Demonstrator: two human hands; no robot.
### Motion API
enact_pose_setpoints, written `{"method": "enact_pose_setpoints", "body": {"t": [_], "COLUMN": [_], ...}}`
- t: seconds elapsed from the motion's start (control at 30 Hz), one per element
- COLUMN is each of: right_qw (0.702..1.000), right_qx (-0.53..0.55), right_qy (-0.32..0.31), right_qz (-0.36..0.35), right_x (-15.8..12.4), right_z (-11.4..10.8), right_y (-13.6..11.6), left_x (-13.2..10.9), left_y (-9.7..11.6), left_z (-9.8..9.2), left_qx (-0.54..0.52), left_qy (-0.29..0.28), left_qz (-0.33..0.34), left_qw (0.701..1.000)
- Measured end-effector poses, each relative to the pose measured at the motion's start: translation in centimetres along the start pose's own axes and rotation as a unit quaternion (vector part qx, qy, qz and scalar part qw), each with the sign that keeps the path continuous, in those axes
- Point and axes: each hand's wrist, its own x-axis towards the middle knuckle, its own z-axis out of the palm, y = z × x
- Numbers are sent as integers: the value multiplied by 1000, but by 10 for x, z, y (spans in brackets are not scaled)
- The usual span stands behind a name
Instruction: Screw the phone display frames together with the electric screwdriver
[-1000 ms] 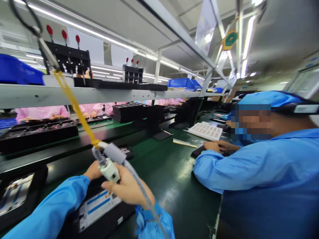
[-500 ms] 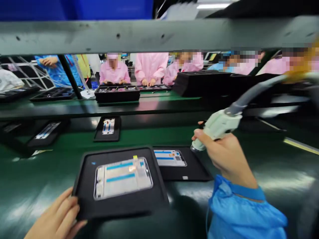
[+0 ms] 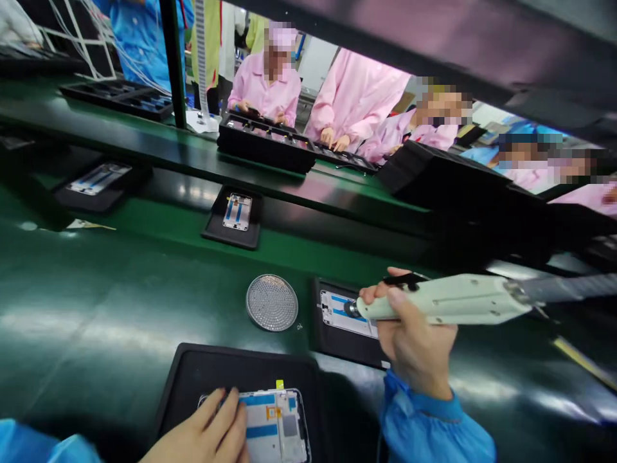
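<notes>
My right hand (image 3: 412, 341) is closed around a pale green electric screwdriver (image 3: 448, 301) held level, its tip pointing left over a phone frame (image 3: 344, 313) in a black tray (image 3: 337, 344). A grey hose runs off the tool to the right. My left hand (image 3: 207, 437) lies flat with fingers stretched out on another phone frame (image 3: 272, 424), which sits in a black tray (image 3: 231, 373) at the near edge. A round perforated metal disc (image 3: 272, 302) lies on the green mat between the two trays.
More black trays with phone frames (image 3: 236, 215) (image 3: 99, 183) rest on the conveyor strip behind. Stacked black trays (image 3: 265, 145) stand on the far bench, where people in pink coats work. A dark shelf beam (image 3: 434, 45) crosses overhead.
The view dropped and shifted right. The near tray came closer, and my left hand moved from its corner onto the phone frame. The screwdriver swung level, with its tip over the second tray.
</notes>
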Motion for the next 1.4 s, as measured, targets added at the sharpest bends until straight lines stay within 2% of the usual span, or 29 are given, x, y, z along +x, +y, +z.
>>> {"method": "enact_pose_setpoints", "body": {"t": [0.13,0.23,0.33,0.53,0.83,1.17,1.4], "right_qw": [1000,998,995,993,991,991,993], "right_qx": [-27,-21,-17,-13,-23,0,0], "right_qy": [-8,-57,-97,-118,-125,-128,-113], "right_qz": [-10,-32,-31,5,38,40,32], "right_x": [-11,-13,-13,-15,-16,-17,-15], "right_z": [20,40,63,94,95,99,100], "right_y": [1,2,9,36,50,53,49], "left_x": [24,30,37,48,49,53,50], "left_y": [-12,-20,-30,-44,-36,-42,-44], "left_z": [11,17,15,8,23,12,6], "left_qx": [-11,-35,-60,-116,-115,-98,-55], "left_qy": [2,7,16,42,61,74,66], "left_qz": [18,26,29,12,5,-8,14], "left_qw": [1000,999,998,992,991,992,996]}}
